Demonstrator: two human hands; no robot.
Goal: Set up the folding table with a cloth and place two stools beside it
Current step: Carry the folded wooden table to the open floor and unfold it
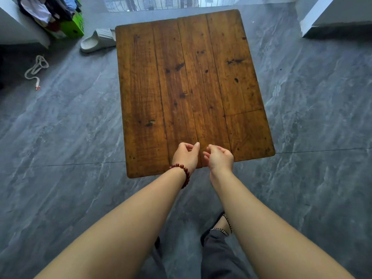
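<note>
The folding table (pixel 189 81) stands upright on the grey floor, its bare brown plank top facing me. My left hand (pixel 186 156), with a red bead bracelet at the wrist, hovers over the near edge with loosely curled fingers and holds nothing. My right hand (pixel 219 158) is right beside it, also half curled and empty. The two hands are a finger's width apart. No cloth and no stool is in view.
A pale slipper (pixel 98 40) lies on the floor by the table's far left corner. A green box (pixel 73 27) with clothes stands further left. A white cord (pixel 36 69) lies on the floor at left. White wall posts stand at both far corners.
</note>
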